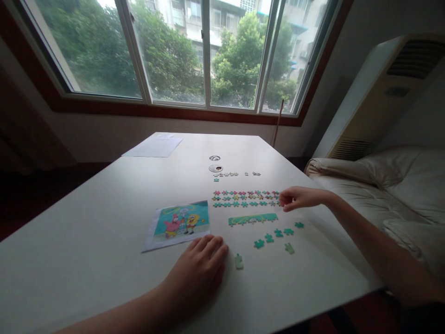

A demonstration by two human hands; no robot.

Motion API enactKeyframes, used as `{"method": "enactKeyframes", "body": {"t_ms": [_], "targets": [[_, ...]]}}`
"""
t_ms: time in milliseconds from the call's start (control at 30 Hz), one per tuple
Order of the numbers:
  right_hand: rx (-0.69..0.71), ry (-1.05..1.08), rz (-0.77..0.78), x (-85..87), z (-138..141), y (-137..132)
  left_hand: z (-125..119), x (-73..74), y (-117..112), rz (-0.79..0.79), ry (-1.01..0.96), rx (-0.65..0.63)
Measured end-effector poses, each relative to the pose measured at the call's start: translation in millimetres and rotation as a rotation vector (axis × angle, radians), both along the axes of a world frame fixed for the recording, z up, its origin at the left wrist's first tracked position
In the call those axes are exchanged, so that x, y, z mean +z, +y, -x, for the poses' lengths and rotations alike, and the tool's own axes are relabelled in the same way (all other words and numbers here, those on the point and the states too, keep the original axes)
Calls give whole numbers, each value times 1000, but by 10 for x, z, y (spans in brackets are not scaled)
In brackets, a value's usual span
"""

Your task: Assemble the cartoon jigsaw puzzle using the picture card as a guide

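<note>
- Right of centre, our right hand (298,198) pinches fingertips together at the end of the rows of small knobbed puzzle pieces (245,198); whether it grips one, we cannot tell.
- Below them lies a joined green strip (252,219), then loose pieces (278,233).
- Our left hand (199,271) rests flat, fingers spread, on the smooth white table (104,222), touching the glossy picture card (180,224).

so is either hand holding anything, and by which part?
Left hand lies flat on the table, holding nothing. Right hand has fingertips pinched at the end of the piece rows; whether it grips a piece can't be told.
</note>
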State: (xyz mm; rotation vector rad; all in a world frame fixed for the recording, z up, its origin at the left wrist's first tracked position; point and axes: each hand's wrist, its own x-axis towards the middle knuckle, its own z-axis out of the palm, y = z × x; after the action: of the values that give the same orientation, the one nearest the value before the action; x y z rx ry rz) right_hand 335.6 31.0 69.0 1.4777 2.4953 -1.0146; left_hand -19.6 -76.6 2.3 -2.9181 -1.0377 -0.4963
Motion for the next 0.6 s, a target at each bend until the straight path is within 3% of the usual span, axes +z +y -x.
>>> {"method": "enactKeyframes", "body": {"t_ms": [133, 333, 467, 600], "targets": [[38, 39, -118, -3, 530, 456, -1, -1, 4, 7, 10, 2], [-52, 95, -334, -254, 1379, 1157, 2, -9, -3, 11, 12, 3], [-72, 104, -372, -413, 1734, 1380, 2, -6, -9, 13, 6, 2], [-78, 56, -324, -452, 1868, 1479, 1, 10, -5, 11, 13, -4]]}}
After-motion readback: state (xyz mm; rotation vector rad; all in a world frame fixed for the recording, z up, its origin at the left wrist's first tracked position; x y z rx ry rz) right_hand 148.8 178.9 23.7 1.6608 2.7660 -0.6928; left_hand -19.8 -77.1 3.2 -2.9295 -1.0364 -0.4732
